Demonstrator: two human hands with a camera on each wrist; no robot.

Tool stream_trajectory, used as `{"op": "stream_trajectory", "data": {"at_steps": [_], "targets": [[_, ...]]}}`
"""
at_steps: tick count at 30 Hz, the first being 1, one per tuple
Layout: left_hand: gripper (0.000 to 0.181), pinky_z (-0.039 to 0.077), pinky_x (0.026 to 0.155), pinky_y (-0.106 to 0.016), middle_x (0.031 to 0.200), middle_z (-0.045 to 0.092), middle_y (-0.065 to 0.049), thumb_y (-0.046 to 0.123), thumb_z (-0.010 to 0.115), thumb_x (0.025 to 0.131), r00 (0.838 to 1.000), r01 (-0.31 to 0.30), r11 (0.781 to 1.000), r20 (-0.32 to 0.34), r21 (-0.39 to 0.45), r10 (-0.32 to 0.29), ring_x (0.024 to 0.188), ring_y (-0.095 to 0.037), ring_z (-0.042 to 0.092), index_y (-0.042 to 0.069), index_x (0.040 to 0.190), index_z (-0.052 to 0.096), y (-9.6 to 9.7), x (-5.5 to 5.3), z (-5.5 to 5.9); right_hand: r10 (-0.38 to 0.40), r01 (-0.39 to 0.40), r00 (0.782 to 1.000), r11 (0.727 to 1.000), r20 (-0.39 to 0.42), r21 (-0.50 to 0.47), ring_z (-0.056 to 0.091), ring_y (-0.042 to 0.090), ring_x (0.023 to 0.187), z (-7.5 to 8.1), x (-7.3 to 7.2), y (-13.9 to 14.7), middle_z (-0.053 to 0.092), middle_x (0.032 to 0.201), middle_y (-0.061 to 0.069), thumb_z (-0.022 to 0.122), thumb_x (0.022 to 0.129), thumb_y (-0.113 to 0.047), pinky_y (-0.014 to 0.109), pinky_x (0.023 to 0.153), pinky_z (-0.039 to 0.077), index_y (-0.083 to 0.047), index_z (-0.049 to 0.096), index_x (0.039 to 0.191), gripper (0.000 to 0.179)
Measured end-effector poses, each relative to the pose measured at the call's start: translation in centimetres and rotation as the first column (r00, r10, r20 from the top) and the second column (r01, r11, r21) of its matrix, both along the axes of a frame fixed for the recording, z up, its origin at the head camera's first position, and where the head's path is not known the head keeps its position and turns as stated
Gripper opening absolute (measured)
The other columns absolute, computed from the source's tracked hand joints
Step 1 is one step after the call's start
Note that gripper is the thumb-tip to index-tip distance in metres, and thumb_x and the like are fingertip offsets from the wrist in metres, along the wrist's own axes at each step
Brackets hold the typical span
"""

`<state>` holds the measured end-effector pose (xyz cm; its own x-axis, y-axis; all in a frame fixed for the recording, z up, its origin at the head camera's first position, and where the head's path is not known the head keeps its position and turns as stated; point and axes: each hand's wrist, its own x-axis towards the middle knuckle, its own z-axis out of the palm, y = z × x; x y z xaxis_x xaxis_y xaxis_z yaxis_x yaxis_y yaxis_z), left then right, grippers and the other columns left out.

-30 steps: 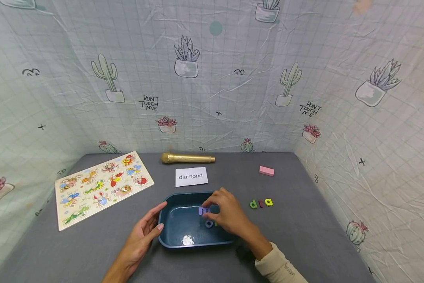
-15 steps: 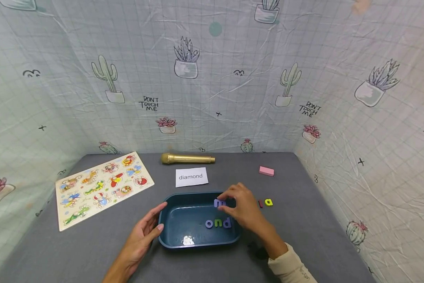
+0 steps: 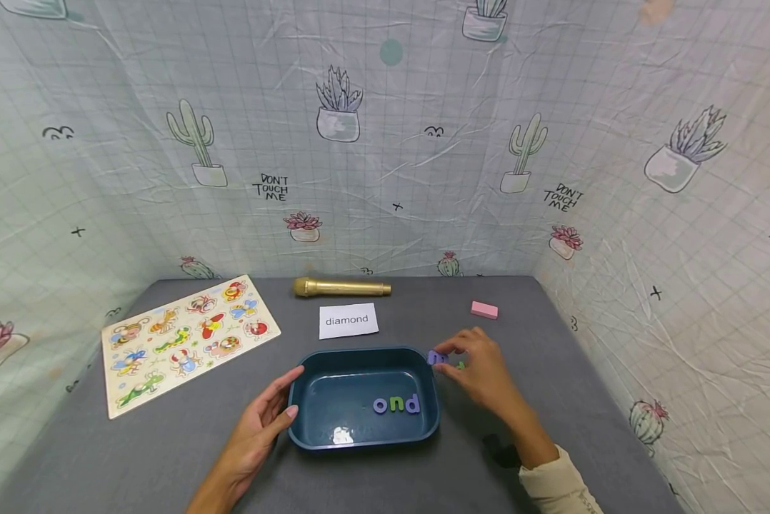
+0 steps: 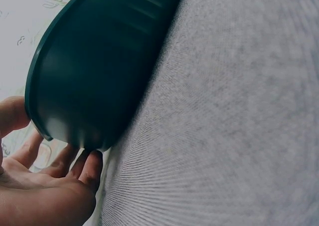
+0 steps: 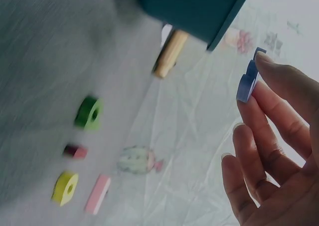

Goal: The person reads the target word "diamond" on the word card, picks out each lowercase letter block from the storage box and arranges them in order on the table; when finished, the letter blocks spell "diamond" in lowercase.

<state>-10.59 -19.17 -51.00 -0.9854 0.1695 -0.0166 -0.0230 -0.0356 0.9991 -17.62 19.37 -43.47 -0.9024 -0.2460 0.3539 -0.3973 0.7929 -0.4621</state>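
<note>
Between thumb and fingertips my right hand [image 3: 484, 368] pinches a purple letter m [image 3: 436, 358], just past the right rim of the dark blue tray [image 3: 340, 446]. Inside the tray lie a purple o [image 3: 380, 405], a green n [image 3: 396, 404] and a purple d [image 3: 413, 404]. My left hand [image 3: 251, 435] rests its extended fingers and thumb against the tray's left end. In the right wrist view, a green letter [image 5: 88, 112], a small red letter [image 5: 75, 151] and a yellow letter [image 5: 65, 188] sit on the table; the right hand mostly hides them from the head view.
A white card [image 3: 348, 321] reading "diamond" lies behind the tray, with a gold microphone [image 3: 343, 288] beyond it. At the left is an insect puzzle board [image 3: 188, 339]. A pink block [image 3: 484, 310] lies at the back right. Printed cloth [image 3: 385, 164] encloses the table's back and sides.
My right hand has carried the purple m rightward from above the tray to beyond its right rim. The o, n and d have come into full view. The left hand stays in place.
</note>
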Motion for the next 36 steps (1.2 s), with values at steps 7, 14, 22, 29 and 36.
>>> {"op": "stream_trajectory", "data": {"at_steps": [7, 14, 22, 29, 36], "targets": [[0.061, 0.029, 0.112, -0.001, 0.174, 0.031, -0.004, 0.016, 0.064, 0.107, 1.0, -0.002, 1.0, 0.027, 0.003, 0.002, 0.156, -0.001, 0.029, 0.018, 0.163, 0.04, 0.0, 0.0, 0.2, -0.03, 0.029, 0.999, 0.999, -0.023, -0.014, 0.061, 0.019, 0.095, -0.9, -0.5, 2.9, 0.075, 0.1, 0.002, 0.095, 0.079, -0.015, 0.034, 0.077, 0.056, -0.014, 0.083, 0.1, 0.024], [0.061, 0.03, 0.112, -0.001, 0.174, 0.032, -0.002, 0.016, 0.064, 0.107, 0.999, -0.01, 1.0, 0.036, -0.008, 0.01, 0.159, -0.007, 0.026, 0.02, 0.163, 0.041, 0.0, -0.1, 0.0, -0.053, 0.053, 0.998, 0.999, -0.032, 0.011, 0.063, 0.023, 0.094, -1.6, -1.1, 5.4, 0.076, 0.099, 0.005, 0.094, 0.079, -0.014, 0.041, 0.081, 0.051, -0.011, 0.083, 0.099, 0.023], [0.061, 0.029, 0.113, -0.001, 0.174, 0.032, -0.003, 0.016, 0.064, 0.106, 1.0, -0.001, 1.0, 0.015, 0.003, 0.001, 0.153, 0.004, 0.031, 0.019, 0.163, 0.041, 0.0, 0.0, 0.1, -0.062, 0.064, 0.997, 0.997, -0.051, 0.034, 0.065, 0.027, 0.09, -1.9, -1.6, 8.2, 0.077, 0.097, 0.007, 0.094, 0.078, -0.01, 0.045, 0.078, 0.052, -0.01, 0.083, 0.097, 0.022], [0.06, 0.028, 0.114, -0.002, 0.174, 0.032, -0.004, 0.014, 0.063, 0.107, 1.0, -0.001, 1.0, 0.005, 0.006, 0.001, 0.15, 0.008, 0.033, 0.018, 0.162, 0.041, 0.0, 0.0, 0.1, -0.075, 0.078, 0.996, 0.995, -0.039, 0.069, 0.067, 0.029, 0.09, -2.5, -2.4, 10.8, 0.078, 0.098, 0.009, 0.093, 0.08, -0.009, 0.048, 0.079, 0.052, -0.009, 0.083, 0.098, 0.02], [0.06, 0.028, 0.114, -0.001, 0.173, 0.033, -0.003, 0.014, 0.064, 0.107, 1.0, -0.001, 1.0, 0.02, -0.002, 0.001, 0.151, 0.006, 0.032, 0.018, 0.162, 0.041, 0.0, 0.0, 0.2, -0.07, 0.07, 0.998, 0.991, -0.004, 0.117, 0.064, 0.029, 0.087, -2.7, -3.1, 12.9, 0.076, 0.093, 0.009, 0.092, 0.08, -0.011, 0.046, 0.076, 0.051, -0.008, 0.083, 0.097, 0.019]]}}
